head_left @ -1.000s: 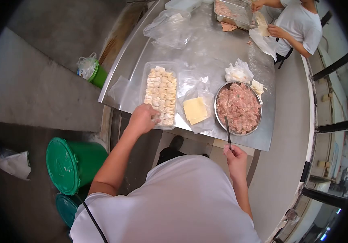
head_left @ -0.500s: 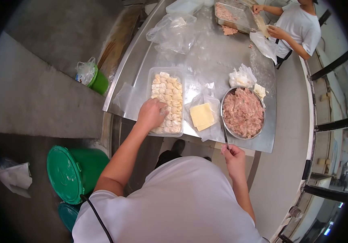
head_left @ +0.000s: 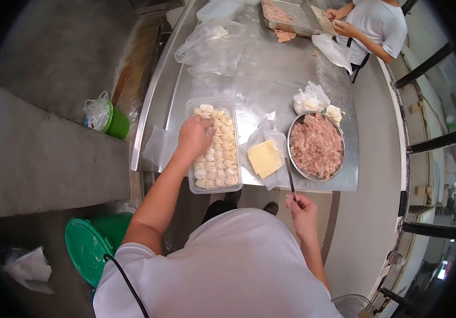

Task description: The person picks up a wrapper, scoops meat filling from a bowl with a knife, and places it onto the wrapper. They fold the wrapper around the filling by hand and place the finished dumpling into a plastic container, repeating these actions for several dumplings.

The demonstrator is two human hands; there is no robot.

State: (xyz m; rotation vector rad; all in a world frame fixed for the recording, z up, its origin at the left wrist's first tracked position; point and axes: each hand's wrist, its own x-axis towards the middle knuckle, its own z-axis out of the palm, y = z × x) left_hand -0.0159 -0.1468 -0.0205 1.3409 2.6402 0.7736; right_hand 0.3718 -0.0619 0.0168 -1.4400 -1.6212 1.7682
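Note:
My left hand [head_left: 195, 137] reaches into a clear plastic tray [head_left: 192, 183] filled with rows of folded wontons [head_left: 220, 161]. Its fingers are bent down among the wontons at the upper left, and the palm hides what the fingertips press on. Held low by its end, a thin, narrow spreader [head_left: 291, 180] points up from my right hand [head_left: 303, 209]. The tip lies between a stack of square yellow wrappers [head_left: 265, 158], which rests on a plastic bag, and a round metal bowl [head_left: 290, 153] heaped with minced meat [head_left: 317, 146].
A crumpled white bag [head_left: 311, 98] sits behind the bowl. Clear plastic bags [head_left: 214, 47] lie farther back on the steel table [head_left: 270, 69]. Across it, a co-worker [head_left: 376, 26] handles something near a metal tray [head_left: 291, 27]. Green bins [head_left: 87, 249] stand at lower left.
My left hand has moved toward the far end of the wonton tray. My right hand still holds the spreader beside the bowl. The whole view has shifted slightly.

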